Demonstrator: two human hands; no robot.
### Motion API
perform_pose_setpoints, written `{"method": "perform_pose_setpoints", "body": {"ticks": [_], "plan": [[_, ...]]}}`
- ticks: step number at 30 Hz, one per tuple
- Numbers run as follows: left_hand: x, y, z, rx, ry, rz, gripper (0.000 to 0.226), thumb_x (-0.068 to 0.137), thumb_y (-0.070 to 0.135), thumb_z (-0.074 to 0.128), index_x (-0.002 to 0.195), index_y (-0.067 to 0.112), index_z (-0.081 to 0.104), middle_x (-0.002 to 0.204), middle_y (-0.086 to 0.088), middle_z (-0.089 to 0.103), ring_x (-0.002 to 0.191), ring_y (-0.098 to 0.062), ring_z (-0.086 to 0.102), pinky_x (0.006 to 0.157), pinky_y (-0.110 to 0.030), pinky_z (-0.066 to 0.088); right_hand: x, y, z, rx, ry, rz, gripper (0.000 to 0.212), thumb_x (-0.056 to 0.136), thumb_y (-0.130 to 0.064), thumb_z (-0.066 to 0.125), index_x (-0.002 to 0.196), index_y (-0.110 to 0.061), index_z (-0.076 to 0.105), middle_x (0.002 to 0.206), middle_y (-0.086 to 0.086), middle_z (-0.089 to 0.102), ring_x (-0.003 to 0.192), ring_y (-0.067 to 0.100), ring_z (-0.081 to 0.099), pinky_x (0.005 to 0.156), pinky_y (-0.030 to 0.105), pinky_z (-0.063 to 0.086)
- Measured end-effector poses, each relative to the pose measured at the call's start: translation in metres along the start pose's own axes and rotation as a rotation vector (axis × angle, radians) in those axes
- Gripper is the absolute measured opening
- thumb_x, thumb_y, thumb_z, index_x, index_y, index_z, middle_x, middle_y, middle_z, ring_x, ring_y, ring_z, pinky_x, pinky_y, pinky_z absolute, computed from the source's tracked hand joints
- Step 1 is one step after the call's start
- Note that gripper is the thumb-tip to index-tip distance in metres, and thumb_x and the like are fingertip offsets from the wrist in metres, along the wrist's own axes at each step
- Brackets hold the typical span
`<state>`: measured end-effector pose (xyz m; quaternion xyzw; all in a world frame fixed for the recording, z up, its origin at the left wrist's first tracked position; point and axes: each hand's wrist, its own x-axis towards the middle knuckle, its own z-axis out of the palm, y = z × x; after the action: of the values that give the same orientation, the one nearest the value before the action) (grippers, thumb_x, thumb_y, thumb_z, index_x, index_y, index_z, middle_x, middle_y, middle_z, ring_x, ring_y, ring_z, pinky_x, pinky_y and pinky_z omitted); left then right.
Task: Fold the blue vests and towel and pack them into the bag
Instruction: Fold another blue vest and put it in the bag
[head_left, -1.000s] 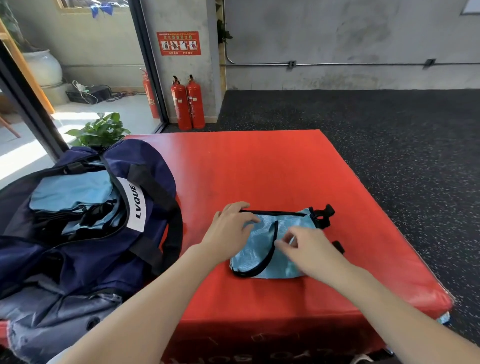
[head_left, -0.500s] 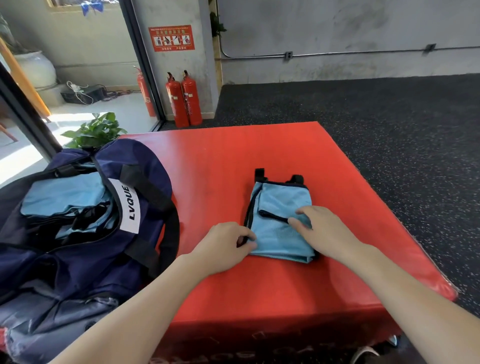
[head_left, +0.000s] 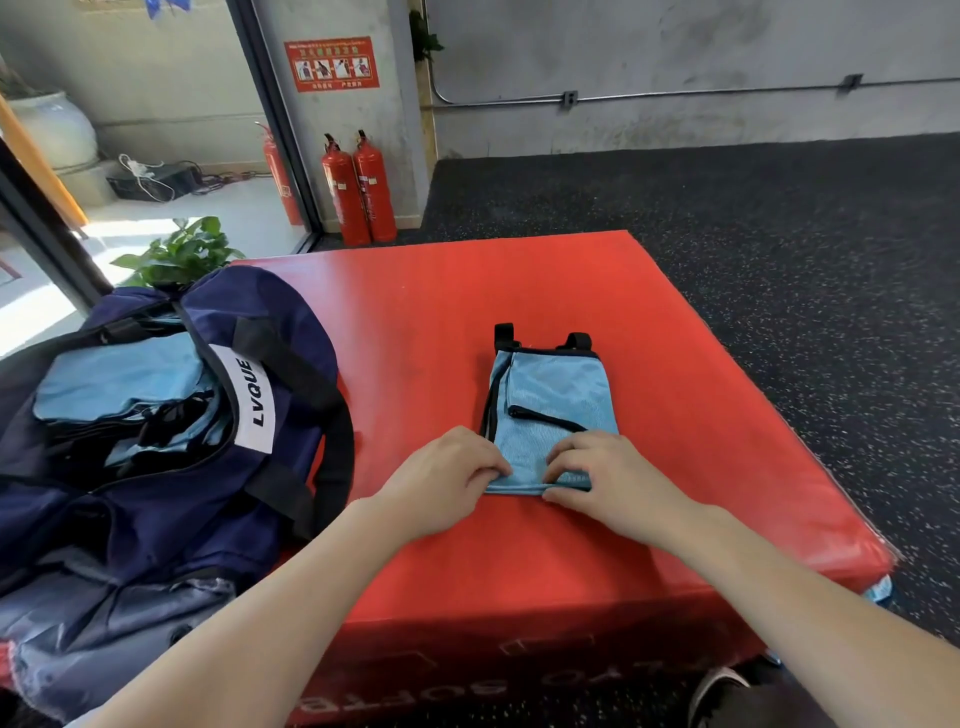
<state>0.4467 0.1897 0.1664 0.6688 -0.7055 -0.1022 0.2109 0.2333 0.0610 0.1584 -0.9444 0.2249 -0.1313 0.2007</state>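
One light-blue mesh vest with black trim (head_left: 550, 410) lies folded into a narrow rectangle on the red padded mat (head_left: 441, 312) that serves as the tabletop, a little right of the mat's middle, its two black strap ends pointing to 12 o'clock. Both hands sit at its near edge, at 6 o'clock of the vest. The left hand (head_left: 441, 480) has its fingers curled and pinching the near left corner; the right hand (head_left: 605, 480) has its fingers bent down onto the cloth with the thumb under the near edge, gripping the hem.

By my reading the task is well along. The dark navy fabric duffel bag with a white label (head_left: 218, 467) stands open at 9 o'clock of the vest, well apart from it, and light-blue folded cloth (head_left: 114, 376) already lies inside. How many pieces that stack holds, and whether one is the towel, cannot be told. The vest on the mat looks one fold, or none, from ready; lifting it into the bag is still to do. A scrap of light-blue cloth (head_left: 878, 590) peeks out below the mat's near right corner, at 4 o'clock, so something more may remain.

Counted: one vest on the mat, one bag, two hands, three red fire extinguishers (head_left: 358, 192) by the far wall.
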Motion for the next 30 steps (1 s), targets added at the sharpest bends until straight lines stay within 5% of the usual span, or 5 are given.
{"method": "perform_pose_setpoints", "body": {"ticks": [6, 15, 18, 24, 30], "plan": [[0.001, 0.001, 0.000, 0.029, -0.020, -0.030, 0.037, 0.086, 0.056, 0.068, 0.112, 0.029, 0.072, 0.107, 0.018, 0.065, 0.109, -0.002, 0.048, 0.093, -0.022, 0.043, 0.003, -0.003, 0.004, 0.034, 0.026, 0.056, 0.011, 0.090, -0.040, 0.070, 0.091, -0.028, 0.073, 0.100, -0.017, 0.069, 0.102, 0.008, 0.060, 0.099, 0.041, 0.044], [0.002, 0.010, 0.002, -0.108, 0.128, -0.128, 0.014, 0.097, 0.033, 0.063, 0.094, 0.022, 0.071, 0.089, 0.010, 0.059, 0.089, 0.004, 0.048, 0.079, -0.019, 0.041, 0.000, -0.003, -0.015, 0.127, 0.019, 0.154, 0.030, 0.079, -0.058, 0.075, 0.097, -0.038, 0.063, 0.110, -0.026, 0.058, 0.113, 0.001, 0.048, 0.100, 0.032, 0.039], [0.002, 0.009, 0.001, -0.149, 0.164, -0.137, 0.011, 0.097, 0.029, 0.063, 0.092, 0.021, 0.069, 0.093, 0.010, 0.060, 0.100, 0.006, 0.048, 0.079, -0.010, 0.037, -0.006, 0.001, -0.024, 0.023, -0.040, 0.165, 0.043, 0.076, -0.057, 0.077, 0.110, -0.040, 0.057, 0.118, -0.025, 0.052, 0.114, 0.000, 0.041, 0.098, 0.028, 0.037], [0.003, 0.015, -0.001, -0.228, 0.230, -0.123, 0.011, 0.097, 0.028, 0.063, 0.088, 0.033, 0.060, 0.112, 0.021, 0.064, 0.136, 0.006, 0.037, 0.105, -0.015, 0.034, -0.015, 0.008, -0.039, 0.161, 0.051, 0.177, 0.013, 0.086, -0.027, 0.072, 0.089, -0.036, 0.062, 0.089, -0.016, 0.066, 0.077, 0.004, 0.061, 0.074, 0.027, 0.050], [-0.001, 0.037, -0.008, -0.269, 0.371, -0.112, 0.011, 0.097, 0.034, 0.063, 0.091, 0.025, 0.066, 0.078, 0.006, 0.064, 0.077, -0.010, 0.056, 0.073, -0.025, 0.043, -0.019, 0.008, -0.055, 0.369, 0.063, 0.238, 0.013, 0.089, -0.020, 0.070, 0.080, -0.027, 0.065, 0.067, -0.009, 0.064, 0.061, 0.006, 0.051, 0.064, 0.030, 0.041]]}}
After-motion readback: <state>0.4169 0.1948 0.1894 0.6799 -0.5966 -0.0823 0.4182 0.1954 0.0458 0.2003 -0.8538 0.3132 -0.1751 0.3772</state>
